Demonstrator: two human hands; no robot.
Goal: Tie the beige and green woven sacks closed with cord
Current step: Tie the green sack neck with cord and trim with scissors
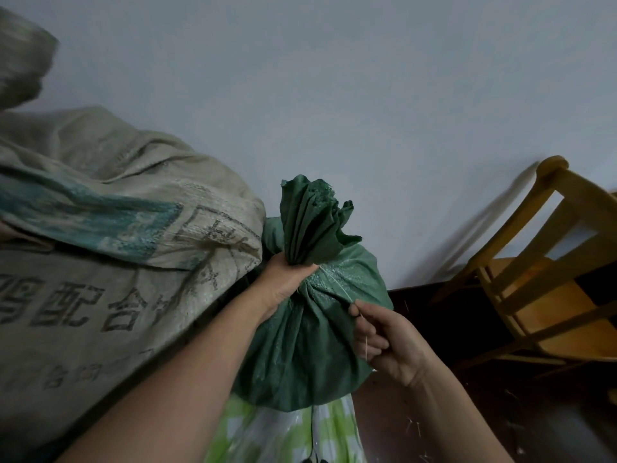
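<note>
Grey wall (pixel 334 95), left hand (pixel 283 283) gripping green sack (pixel 300 355) (fingers hidden), cord (pixel 336 284) faint.

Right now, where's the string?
In the head view, centre-right, the cord stretches across the green sack, from its neck, gripped by the left hand, down to the pinching right hand.

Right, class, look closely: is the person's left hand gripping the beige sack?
No, the left hand grips the gathered neck of the green sack; the beige sack lies beside it.

"配合" on beige sack (pixel 110 305), blk print
</note>
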